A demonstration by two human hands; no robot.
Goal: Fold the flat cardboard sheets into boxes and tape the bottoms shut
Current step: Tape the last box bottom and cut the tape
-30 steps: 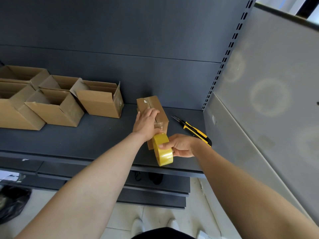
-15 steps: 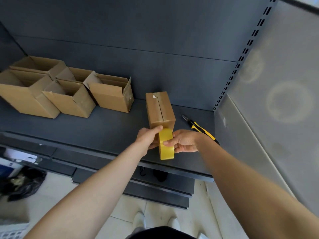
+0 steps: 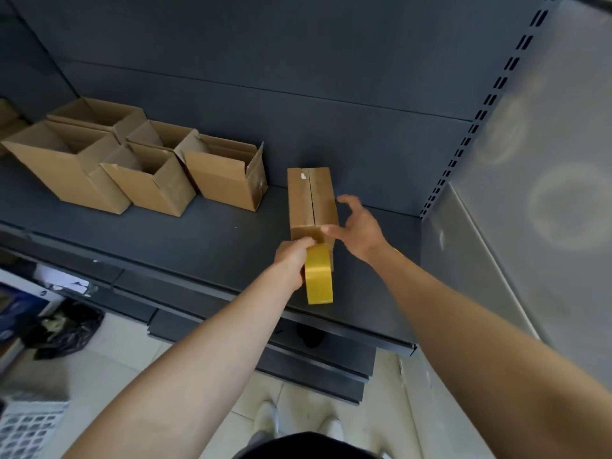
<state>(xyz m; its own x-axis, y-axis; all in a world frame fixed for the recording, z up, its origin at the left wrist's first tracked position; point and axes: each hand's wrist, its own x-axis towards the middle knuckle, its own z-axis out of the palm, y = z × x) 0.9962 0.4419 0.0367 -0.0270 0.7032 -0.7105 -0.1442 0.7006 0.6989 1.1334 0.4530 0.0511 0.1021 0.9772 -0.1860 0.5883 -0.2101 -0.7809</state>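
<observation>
Taping the bottom: left hand (image 3: 293, 256) grips the tape roll (image 3: 318, 276) at the near end of the box (image 3: 311, 200) on the shelf (image 3: 198, 240) (seam up), right hand (image 3: 359, 226) spread loose beside it; next, draw tape along the seam.

My left hand (image 3: 293, 256) grips the yellow roll of tape (image 3: 318, 276) at the near end of the box (image 3: 311, 197), which sits on the dark shelf (image 3: 215, 240) with its closed flaps up and the seam running down the middle. My right hand (image 3: 361, 230) is spread just beside the box's right side, one fingertip touching its near corner. Several open boxes (image 3: 149, 170) stand clustered to the left.
</observation>
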